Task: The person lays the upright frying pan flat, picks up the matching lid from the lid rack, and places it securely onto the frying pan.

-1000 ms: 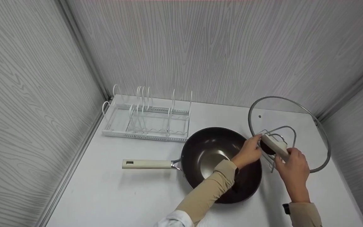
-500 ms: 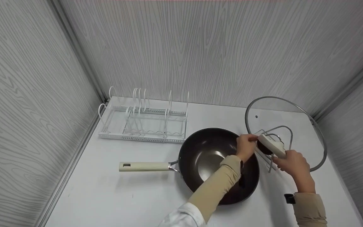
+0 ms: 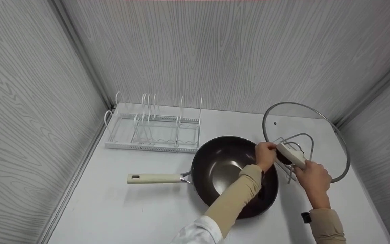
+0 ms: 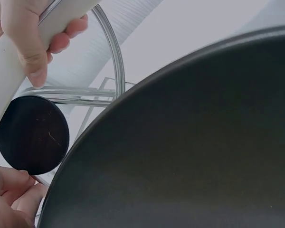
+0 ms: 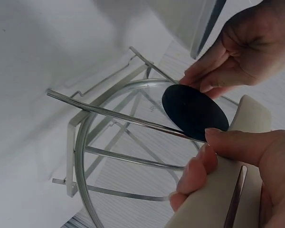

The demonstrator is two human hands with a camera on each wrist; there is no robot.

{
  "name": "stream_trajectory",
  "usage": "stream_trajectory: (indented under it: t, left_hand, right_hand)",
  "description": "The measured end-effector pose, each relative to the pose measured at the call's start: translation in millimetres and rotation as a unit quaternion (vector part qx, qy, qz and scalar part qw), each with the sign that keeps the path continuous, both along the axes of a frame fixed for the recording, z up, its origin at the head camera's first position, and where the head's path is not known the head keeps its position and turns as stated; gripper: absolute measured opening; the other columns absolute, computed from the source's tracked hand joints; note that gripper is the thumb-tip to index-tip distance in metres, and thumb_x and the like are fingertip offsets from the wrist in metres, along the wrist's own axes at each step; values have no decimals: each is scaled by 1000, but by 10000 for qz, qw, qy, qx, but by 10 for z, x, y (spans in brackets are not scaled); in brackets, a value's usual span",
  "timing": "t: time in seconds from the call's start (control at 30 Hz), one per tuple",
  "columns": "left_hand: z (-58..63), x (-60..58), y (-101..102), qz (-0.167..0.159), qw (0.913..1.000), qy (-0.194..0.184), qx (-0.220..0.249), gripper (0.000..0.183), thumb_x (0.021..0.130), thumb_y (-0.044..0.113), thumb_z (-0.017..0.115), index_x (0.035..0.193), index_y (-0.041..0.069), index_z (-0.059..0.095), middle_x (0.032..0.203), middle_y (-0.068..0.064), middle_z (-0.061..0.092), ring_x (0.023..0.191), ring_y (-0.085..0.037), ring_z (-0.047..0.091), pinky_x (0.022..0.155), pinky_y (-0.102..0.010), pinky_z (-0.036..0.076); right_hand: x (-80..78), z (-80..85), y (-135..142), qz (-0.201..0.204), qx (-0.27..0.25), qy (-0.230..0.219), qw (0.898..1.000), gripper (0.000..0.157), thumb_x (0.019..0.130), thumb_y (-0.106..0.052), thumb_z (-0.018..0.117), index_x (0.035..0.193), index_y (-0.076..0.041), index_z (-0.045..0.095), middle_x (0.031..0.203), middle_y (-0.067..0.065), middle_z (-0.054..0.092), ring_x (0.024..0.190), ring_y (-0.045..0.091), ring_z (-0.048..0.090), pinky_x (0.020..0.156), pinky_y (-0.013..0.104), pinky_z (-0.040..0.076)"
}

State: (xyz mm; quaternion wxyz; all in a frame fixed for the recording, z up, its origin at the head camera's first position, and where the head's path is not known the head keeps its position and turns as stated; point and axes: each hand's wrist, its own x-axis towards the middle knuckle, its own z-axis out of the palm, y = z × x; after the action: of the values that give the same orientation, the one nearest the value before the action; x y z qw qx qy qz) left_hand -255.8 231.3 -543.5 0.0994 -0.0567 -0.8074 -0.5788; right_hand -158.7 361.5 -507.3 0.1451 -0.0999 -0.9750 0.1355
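A round glass lid [image 3: 340, 149] with a grey rim stands tilted in a wire lid rack [image 3: 311, 144] on the right. Its cream handle [image 3: 291, 155] faces me, with a dark round disc [image 4: 33, 135] beside it. My right hand [image 3: 313, 176] grips the lower part of that handle, thumb near the disc in the right wrist view. At the disc's other side, my left hand [image 3: 265, 156] pinches the end of a rack wire [image 5: 156, 69] between thumb and fingers; the exact contact is partly hidden. The left forearm passes over a dark wok [image 3: 215, 159].
The wok's cream handle [image 3: 154, 178] points left. Behind it, a white wire dish rack [image 3: 151, 147] with upright loops stands near the back wall. Grey wood-grain panels [image 3: 195, 51] enclose the white table [image 3: 100, 210] at the back and sides.
My left hand has drawn back slightly to the left, its fingers more bent beside the disc. The right hand keeps its grip on the lid handle. The head view has shifted slightly.
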Motion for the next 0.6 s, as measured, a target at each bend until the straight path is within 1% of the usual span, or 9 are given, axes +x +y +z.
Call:
stream_trajectory:
  t: [0.07,0.17,0.3,0.47,0.6]
  left_hand:
    - [3,0,0,-61,10000,-35,-15,15,75,-2,68,75,11,76,69,4,69,63,1,55,58,-7,40]
    - [3,21,0,-114,9999,-71,-57,15,76,-1,67,75,11,76,68,6,68,61,3,52,57,-6,38]
    - [3,56,-4,-158,9999,5,-37,15,77,-1,67,76,11,76,70,4,69,61,3,53,57,-6,39]
    - [40,58,-36,-284,9996,-42,33,14,79,2,68,81,12,77,78,4,71,69,2,58,61,-6,41]
    - [85,42,-80,-572,9982,-117,94,12,80,3,69,85,10,77,82,2,72,69,2,59,61,-6,42]
  right_hand:
    - [7,-28,-8,-61,10,102,9999,29,79,-28,64,62,-7,53,54,11,52,46,26,43,36,37,28]
    - [24,-47,-17,-110,8,127,9999,30,79,-28,65,64,-6,53,54,12,52,45,27,43,36,38,28]
    - [59,-16,-29,-171,1,197,9997,31,79,-28,66,62,-6,52,52,11,51,44,26,43,35,37,27]
    - [93,143,-44,-204,-61,403,9990,29,79,-24,65,59,-7,52,50,8,49,43,25,41,35,34,25]
    - [133,300,-68,-196,-47,494,9986,31,80,-24,66,58,-8,50,49,7,48,43,24,39,35,33,25]
